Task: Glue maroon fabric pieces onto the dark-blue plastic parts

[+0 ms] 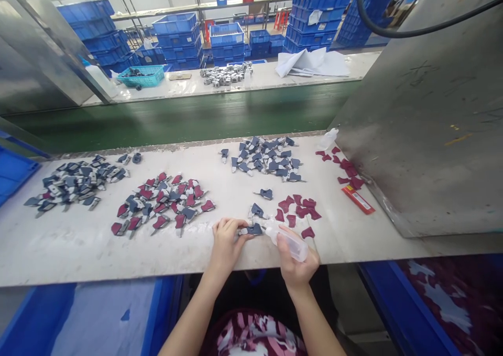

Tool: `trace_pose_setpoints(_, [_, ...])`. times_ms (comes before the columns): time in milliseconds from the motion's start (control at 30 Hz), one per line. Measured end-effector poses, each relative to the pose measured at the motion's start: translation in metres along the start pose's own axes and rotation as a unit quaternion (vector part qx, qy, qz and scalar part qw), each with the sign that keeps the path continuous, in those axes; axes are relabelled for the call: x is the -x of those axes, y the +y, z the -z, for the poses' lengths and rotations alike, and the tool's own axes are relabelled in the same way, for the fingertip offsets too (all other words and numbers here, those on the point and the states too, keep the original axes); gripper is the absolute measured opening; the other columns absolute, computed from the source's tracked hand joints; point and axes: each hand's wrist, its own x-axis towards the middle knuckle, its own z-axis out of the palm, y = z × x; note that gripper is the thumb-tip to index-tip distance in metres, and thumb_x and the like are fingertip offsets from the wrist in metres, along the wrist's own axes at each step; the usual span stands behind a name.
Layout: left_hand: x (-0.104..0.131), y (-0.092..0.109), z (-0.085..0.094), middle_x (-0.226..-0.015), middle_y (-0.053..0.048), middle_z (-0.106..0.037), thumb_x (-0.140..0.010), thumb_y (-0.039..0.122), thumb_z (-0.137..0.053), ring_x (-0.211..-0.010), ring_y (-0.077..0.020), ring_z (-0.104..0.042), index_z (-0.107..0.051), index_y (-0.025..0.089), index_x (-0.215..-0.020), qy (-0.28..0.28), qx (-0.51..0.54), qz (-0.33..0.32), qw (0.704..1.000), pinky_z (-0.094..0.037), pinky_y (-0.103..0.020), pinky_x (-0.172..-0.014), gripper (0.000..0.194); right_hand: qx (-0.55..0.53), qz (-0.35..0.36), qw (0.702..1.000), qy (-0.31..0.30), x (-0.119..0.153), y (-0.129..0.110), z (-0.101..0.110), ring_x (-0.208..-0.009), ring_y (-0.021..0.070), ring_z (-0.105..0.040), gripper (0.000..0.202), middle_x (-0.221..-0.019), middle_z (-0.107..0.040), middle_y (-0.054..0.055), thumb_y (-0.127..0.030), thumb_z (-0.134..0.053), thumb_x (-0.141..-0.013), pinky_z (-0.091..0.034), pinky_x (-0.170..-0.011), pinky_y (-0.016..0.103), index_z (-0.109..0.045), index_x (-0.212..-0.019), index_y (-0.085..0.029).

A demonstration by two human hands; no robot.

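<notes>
Patterned cloth (255,335) is showing at six o'clock, nearest the lens, with both bare forearms reaching up from it to the white table (78,251). Left hand (227,240) is pressing down on a small dark blue part (251,230), its fingers closed around the part's left end and pinning it to the table top. Right hand (295,264) is gripping a clear squeeze bottle (288,243), fingers wrapped tight around its body, and is tilting the nozzle toward ten o'clock so the tip is meeting the blue part. Loose maroon pieces (298,209) are lying just beyond the bottle at twelve o'clock. Toward ten o'clock a mixed pile of blue and maroon parts (161,204) is spreading out, and a grey-blue pile (74,183) is sitting farther at nine o'clock. Another blue pile (267,159) is resting at twelve o'clock, near the green belt (176,117). An orange cutter (357,198) is lying at two o'clock beside the metal panel (424,125).
</notes>
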Motion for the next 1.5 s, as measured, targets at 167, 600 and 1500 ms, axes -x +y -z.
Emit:
trace_pose_setpoints(167, [0.001,0.003,0.0,-0.097,-0.001,-0.076,-0.085,0.017,-0.074,-0.099,-0.0247,-0.064,-0.066,0.023,-0.093,0.006,-0.005,-0.011,1.0,-0.036,-0.042,-0.094,0.013,-0.005,-0.009,1.0,0.017,0.0,-0.004,0.001,-0.068,0.0238,-0.075,0.012,-0.083,-0.079,0.009,-0.026,-0.068,-0.087,-0.062,-0.063,0.032,-0.075,-0.09,-0.015])
trace_pose_setpoints(600, [0.001,0.002,0.0,-0.095,0.0,-0.075,-0.081,0.015,-0.078,-0.097,-0.0234,-0.064,-0.065,0.022,-0.094,0.004,0.005,-0.013,1.0,-0.035,-0.042,-0.093,0.02,-0.042,-0.059,0.997,0.022,0.006,-0.005,0.002,-0.066,0.0229,-0.073,0.014,-0.078,-0.077,0.008,-0.028,-0.069,-0.086,-0.06,-0.061,0.032,-0.074,-0.086,-0.015])
trace_pose_setpoints(1500, [0.001,0.001,0.001,-0.094,0.0,-0.075,-0.082,0.021,-0.078,-0.098,-0.0241,-0.062,-0.065,0.023,-0.092,-0.003,0.011,-0.016,1.0,-0.036,-0.041,-0.09,0.016,-0.072,-0.066,0.993,-0.06,-0.003,-0.012,-0.01,-0.072,0.0253,-0.075,0.014,-0.084,-0.078,0.011,-0.026,-0.068,-0.086,-0.062,-0.065,0.035,-0.075,-0.089,-0.014])
